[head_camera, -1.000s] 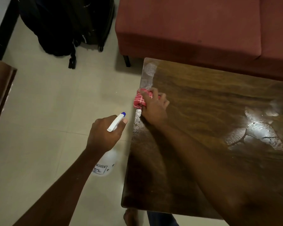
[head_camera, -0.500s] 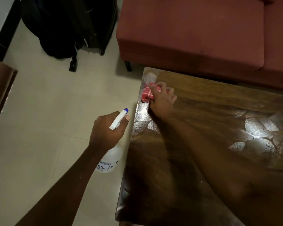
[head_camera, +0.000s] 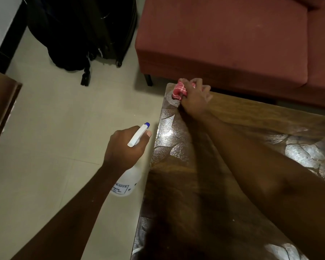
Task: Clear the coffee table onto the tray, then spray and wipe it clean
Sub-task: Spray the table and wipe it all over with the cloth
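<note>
L grip (head_camera: 125, 148) wrapped rnd spray bottle (head_camera: 129, 181); R grip (head_camera: 194, 99) clutches cloth (head_camera: 179, 91) on table (head_camera: 191, 207) corner.

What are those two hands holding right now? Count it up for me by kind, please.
1 spray bottle, in the left hand
1 red checked cloth, in the right hand
Total: 2

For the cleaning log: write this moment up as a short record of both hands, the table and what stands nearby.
left hand: grips the spray bottle beside the table's left edge, over the floor
right hand: holds a bunched red checked cloth on the far left corner
coffee table: dark wood, wet patches shining
nearby: red sofa, black bags
</note>
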